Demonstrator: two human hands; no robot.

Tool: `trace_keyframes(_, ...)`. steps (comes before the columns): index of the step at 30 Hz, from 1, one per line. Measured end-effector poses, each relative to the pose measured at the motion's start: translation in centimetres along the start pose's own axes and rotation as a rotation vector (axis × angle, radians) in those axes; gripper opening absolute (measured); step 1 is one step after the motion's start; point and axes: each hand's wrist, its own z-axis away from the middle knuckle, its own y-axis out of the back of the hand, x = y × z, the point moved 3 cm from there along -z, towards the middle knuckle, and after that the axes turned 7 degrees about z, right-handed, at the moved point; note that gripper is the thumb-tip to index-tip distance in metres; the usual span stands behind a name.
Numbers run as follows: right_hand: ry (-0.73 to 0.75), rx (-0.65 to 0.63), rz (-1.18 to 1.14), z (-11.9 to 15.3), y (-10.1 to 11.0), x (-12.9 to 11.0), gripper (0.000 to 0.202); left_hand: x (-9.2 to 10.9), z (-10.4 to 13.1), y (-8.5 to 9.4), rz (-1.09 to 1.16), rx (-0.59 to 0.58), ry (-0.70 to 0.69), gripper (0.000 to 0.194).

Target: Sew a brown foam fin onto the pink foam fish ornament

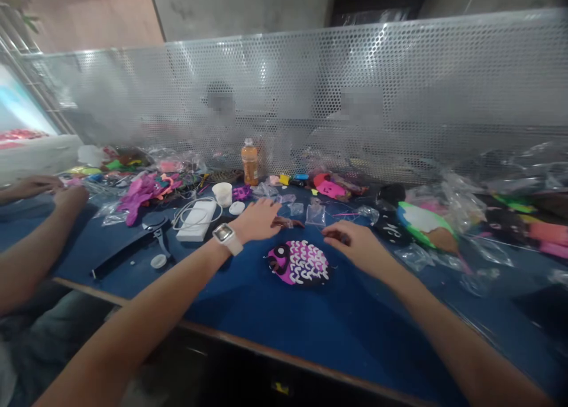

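A round fish-like piece (306, 262), magenta with white curved scales and a dark face, lies on the blue table. Above it to the left is my left hand (260, 219), with a white watch on the wrist and fingers reaching over a brown strip (288, 222). What its fingertips hold, if anything, is hidden. My right hand (350, 241) is just right of the piece, its fingers curled round something dark that I cannot make out. Small clear plastic boxes (315, 215) lie between and beyond both hands.
Left of my left arm are a white box with a cable (196, 220), a cup (222, 194) and a black strap (124, 251). An orange bottle (249, 163) stands behind. Coloured clay and wrappers line the perforated metal screen (284, 99). Another person's hands (66, 191) are far left.
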Motion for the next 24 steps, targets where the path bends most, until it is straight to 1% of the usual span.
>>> trace_keyframes(1, -0.003, 0.027, -0.019, 0.0, -0.2, 0.1, 0.016, 0.3, -0.8, -0.9, -0.009, -0.020, -0.005, 0.050)
trace_keyframes(3, -0.012, 0.084, -0.046, 0.1, -0.5, 0.2, 0.014, 0.8, -1.7, -2.1, -0.004, -0.013, -0.011, 0.042)
trace_keyframes(5, -0.013, 0.127, -0.067, 0.1, -0.6, 0.1, 0.013, 1.3, -1.8, -2.7, 0.006, 0.022, -0.028, 0.033)
trace_keyframes(8, 0.055, 0.183, -0.078, -0.1, -0.7, -0.7, 0.013, 2.4, -1.3, -2.3, 0.119, 0.099, -0.149, 0.033)
trace_keyframes(10, 0.125, 0.236, -0.057, -0.2, -0.6, -1.4, 0.012, 3.1, -0.9, -1.7, 0.222, 0.166, -0.193, 0.036)
trace_keyframes(12, 0.177, 0.255, -0.047, -0.2, -0.6, -2.1, 0.010, 3.7, -0.7, -1.3, 0.316, 0.186, -0.257, 0.037)
trace_keyframes(14, 0.191, 0.242, -0.067, -0.2, -0.7, -2.5, 0.010, 4.2, -0.5, -1.1, 0.385, 0.180, -0.309, 0.035)
trace_keyframes(17, 0.131, 0.252, -0.129, 0.0, -1.0, -2.8, 0.009, 4.6, -0.4, -1.2, 0.471, 0.184, -0.314, 0.035)
trace_keyframes(19, 0.058, 0.283, -0.228, 0.2, -1.3, -2.9, 0.011, 4.7, -0.3, -1.3, 0.509, 0.206, -0.299, 0.039)
trace_keyframes(22, -0.034, 0.316, -0.421, 0.4, -1.5, -3.1, 0.024, 4.8, -0.2, -1.2, 0.528, 0.235, -0.301, 0.045)
trace_keyframes(24, -0.061, 0.282, -0.471, 0.4, -1.5, -3.2, 0.028, 4.9, -0.1, -1.1, 0.543, 0.243, -0.321, 0.047)
